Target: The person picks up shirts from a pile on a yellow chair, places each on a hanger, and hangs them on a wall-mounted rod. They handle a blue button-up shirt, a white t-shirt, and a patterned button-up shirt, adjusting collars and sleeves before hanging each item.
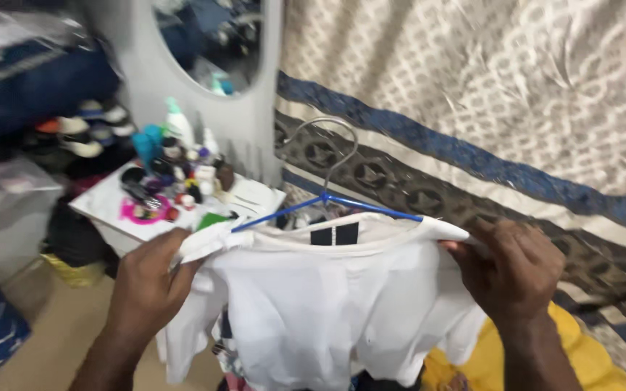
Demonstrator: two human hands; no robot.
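A white shirt [327, 304] hangs on a blue hanger [371, 207] with a metal hook [327, 145], held up in front of me. My left hand [150, 279] grips the shirt's left shoulder over the hanger's end. My right hand [512, 271] pinches the right shoulder at the other end. A dark label [334, 234] shows inside the collar. The shirt's lower part drops out of view at the bottom.
A white dressing table [110, 206] with an oval mirror [208, 43] carries several bottles and jars [175, 166]. A patterned cloth with blue stripes [472, 108] covers the right side. Yellow fabric [581, 355] lies at lower right. Dark bundles sit at far left.
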